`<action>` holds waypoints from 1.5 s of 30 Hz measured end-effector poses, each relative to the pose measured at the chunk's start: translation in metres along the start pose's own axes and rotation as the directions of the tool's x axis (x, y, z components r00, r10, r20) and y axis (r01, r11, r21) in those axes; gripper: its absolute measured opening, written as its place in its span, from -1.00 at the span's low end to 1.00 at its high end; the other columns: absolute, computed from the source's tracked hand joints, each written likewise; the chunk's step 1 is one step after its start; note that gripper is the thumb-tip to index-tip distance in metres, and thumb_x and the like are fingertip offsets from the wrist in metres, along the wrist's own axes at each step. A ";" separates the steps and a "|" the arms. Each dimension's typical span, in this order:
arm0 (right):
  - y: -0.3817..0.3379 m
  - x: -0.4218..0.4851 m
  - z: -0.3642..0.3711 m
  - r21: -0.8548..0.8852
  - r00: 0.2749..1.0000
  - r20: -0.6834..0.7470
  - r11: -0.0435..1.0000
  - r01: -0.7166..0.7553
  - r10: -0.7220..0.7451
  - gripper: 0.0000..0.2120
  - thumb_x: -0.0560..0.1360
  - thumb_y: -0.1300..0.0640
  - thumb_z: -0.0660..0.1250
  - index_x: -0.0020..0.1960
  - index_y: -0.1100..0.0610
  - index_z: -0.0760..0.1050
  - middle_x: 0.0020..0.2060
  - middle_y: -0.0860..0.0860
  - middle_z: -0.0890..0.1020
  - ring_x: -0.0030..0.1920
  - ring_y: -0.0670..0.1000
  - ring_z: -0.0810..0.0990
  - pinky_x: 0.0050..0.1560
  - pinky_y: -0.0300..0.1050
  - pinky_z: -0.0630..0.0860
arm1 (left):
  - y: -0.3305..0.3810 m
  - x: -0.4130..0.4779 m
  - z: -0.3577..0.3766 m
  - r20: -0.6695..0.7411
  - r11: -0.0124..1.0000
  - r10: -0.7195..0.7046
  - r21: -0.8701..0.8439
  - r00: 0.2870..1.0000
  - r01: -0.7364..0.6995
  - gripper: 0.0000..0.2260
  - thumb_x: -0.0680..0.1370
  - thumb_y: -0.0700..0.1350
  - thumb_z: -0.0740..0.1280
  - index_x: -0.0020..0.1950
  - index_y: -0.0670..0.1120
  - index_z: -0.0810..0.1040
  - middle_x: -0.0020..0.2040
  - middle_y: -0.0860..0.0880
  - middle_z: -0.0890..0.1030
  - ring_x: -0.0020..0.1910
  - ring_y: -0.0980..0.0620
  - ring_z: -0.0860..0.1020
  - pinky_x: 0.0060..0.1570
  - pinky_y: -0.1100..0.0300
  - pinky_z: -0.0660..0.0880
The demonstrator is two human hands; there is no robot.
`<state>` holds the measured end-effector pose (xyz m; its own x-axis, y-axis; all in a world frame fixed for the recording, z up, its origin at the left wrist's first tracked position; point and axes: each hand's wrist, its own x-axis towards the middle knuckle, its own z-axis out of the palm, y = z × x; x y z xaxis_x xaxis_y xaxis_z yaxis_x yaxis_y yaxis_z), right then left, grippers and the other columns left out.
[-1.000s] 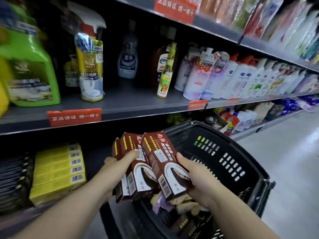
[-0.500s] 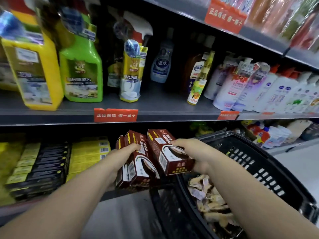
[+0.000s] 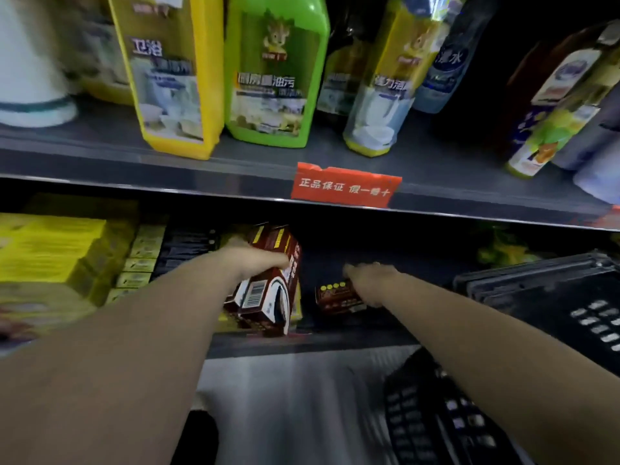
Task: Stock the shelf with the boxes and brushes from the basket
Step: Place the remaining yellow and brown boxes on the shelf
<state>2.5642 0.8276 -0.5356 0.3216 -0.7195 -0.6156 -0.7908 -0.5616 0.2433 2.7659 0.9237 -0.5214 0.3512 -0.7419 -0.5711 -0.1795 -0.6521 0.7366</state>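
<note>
Brown boxes (image 3: 268,297) stand clamped in the left grip (image 3: 260,263) at the lower shelf (image 3: 352,342); right grip (image 3: 370,280) tops another box (image 3: 335,298), clasp unclear.

Upright boxes (image 3: 265,297) stand under the left fingers (image 3: 268,260); a flat box (image 3: 339,297) lies under the right fingers (image 3: 359,270); basket (image 3: 536,290) farther right.

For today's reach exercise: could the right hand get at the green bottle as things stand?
Probably not directly: the right hand holds a brown box under the shelf board, and the green bottle stands above that board.
</note>
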 end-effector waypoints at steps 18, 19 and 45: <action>-0.008 0.042 0.043 0.156 0.985 0.015 0.974 0.165 -0.169 -0.29 0.43 0.27 0.37 0.47 0.03 0.12 0.28 0.13 0.41 0.19 0.13 0.45 -0.02 -0.10 0.39 | -0.009 0.038 0.018 0.313 0.956 -0.073 -0.250 0.947 0.156 -0.71 0.39 -0.01 0.43 0.01 -0.14 0.56 -0.18 -0.15 0.69 -0.23 -0.12 0.63 -0.11 0.05 0.57; -0.009 0.039 0.040 0.139 0.988 0.028 0.979 0.149 -0.155 -0.33 0.45 0.27 0.35 0.46 0.05 0.13 0.28 0.13 0.41 0.19 0.13 0.45 0.00 -0.09 0.39 | -0.007 0.037 0.020 0.315 0.955 -0.072 -0.251 0.946 0.156 -0.71 0.38 -0.01 0.43 0.01 -0.14 0.56 -0.18 -0.14 0.69 -0.23 -0.11 0.63 -0.14 0.07 0.57; 0.010 0.037 0.025 0.090 0.929 -0.355 0.984 0.151 -0.110 -0.49 0.52 -0.03 0.29 0.42 -0.08 0.23 0.29 0.08 0.38 0.30 0.15 0.33 0.37 0.08 0.16 | -0.018 0.042 0.034 0.039 0.918 -0.151 -0.365 0.988 0.155 -0.51 0.59 0.09 0.20 0.40 -0.21 0.36 0.36 -0.22 0.44 0.34 -0.23 0.40 0.37 -0.11 0.28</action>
<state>2.5551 0.8053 -0.5747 0.5704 -0.7510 -0.3326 -0.7767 -0.6249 0.0787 2.7528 0.8987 -0.5712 0.3382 -0.6407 -0.6893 0.2244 -0.6565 0.7202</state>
